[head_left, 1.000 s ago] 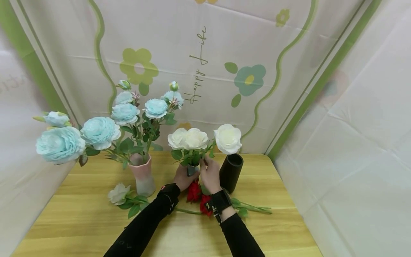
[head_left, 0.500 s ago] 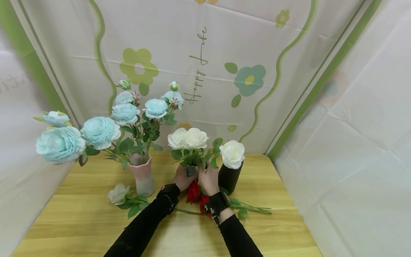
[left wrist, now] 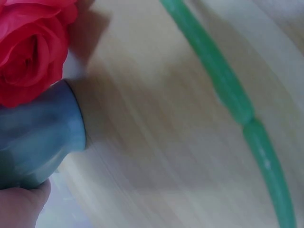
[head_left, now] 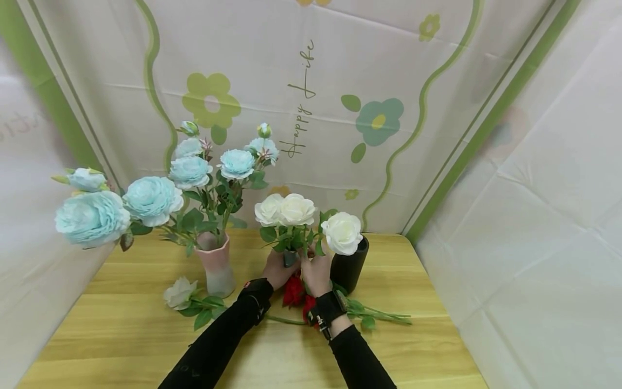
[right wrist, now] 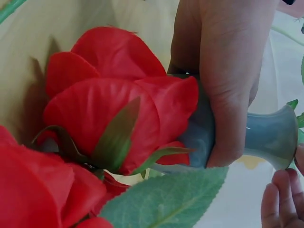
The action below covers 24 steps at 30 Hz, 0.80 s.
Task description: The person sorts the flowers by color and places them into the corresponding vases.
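My left hand (head_left: pixel 277 270) is wrapped around the body of a small grey-blue vase (right wrist: pixel 280 133). In its mouth stand two white roses (head_left: pixel 284 209) with green leaves. My right hand (head_left: pixel 317 273) is at the vase's rim, its fingertips (right wrist: pixel 284 197) curled there, and holds another white rose (head_left: pixel 342 233), which leans right. Its stem's lower end is hidden. Red roses (right wrist: pixel 114 102) lie below the hands, overlapping the vase in the right wrist view. In the left wrist view the vase's base shows beside a red rose (left wrist: pixel 28 57).
A pink-and-white vase (head_left: pixel 218 267) of pale blue flowers stands left. Close to my right hand is a black vase (head_left: pixel 349 265). One white rose (head_left: pixel 180 293) lies on the wooden table (head_left: pixel 121 335), and green stems (head_left: pixel 389 315) extend right. Printed cloth walls (head_left: pixel 301 65) enclose the table.
The white rose in my right hand has dropped lower, swung right over the black vase's mouth, then shifted back left. My right hand moved slightly; the left hand and vase stayed put.
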Tool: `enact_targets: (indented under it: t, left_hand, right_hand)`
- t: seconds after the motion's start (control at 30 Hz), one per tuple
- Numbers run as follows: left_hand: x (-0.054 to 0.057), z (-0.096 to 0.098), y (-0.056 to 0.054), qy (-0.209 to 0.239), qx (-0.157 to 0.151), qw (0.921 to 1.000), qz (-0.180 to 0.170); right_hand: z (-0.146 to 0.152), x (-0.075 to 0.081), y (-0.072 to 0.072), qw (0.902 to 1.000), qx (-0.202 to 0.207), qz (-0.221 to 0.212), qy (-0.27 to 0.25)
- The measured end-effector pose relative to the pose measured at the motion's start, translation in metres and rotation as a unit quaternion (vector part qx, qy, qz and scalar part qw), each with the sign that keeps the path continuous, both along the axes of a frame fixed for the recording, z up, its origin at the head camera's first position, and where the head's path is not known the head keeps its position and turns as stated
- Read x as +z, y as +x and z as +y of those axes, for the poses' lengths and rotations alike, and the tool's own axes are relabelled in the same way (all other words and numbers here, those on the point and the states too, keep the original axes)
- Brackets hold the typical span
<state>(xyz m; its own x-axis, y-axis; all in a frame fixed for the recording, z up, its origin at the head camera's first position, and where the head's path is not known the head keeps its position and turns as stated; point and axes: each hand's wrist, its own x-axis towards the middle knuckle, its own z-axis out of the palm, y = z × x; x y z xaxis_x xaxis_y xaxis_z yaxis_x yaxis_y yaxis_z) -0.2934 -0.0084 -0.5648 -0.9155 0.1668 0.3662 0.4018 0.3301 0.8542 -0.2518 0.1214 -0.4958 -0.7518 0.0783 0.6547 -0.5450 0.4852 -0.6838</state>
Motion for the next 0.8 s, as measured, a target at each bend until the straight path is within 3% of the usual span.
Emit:
enact_targets:
  t: [0.5, 0.7, 0.73, 0.8]
  left_hand:
    - [-0.001, 0.001, -0.001, 0.006, 0.003, 1.0000, 0.000]
    - [0.002, 0.000, 0.002, -0.010, 0.008, 0.9999, 0.005]
    - [0.003, 0.000, 0.003, -0.014, 0.009, 0.9999, 0.004]
    - [0.004, 0.000, 0.003, -0.015, 0.007, 0.9999, 0.004]
  right_hand:
    - [0.003, -0.006, 0.002, 0.9984, 0.011, -0.028, -0.048]
    - [0.007, -0.011, 0.018, 0.9987, -0.025, -0.020, -0.041]
    - [0.010, -0.022, 0.016, 0.9987, -0.019, -0.011, -0.047]
    - [0.011, -0.024, 0.024, 0.9981, -0.028, -0.013, -0.054]
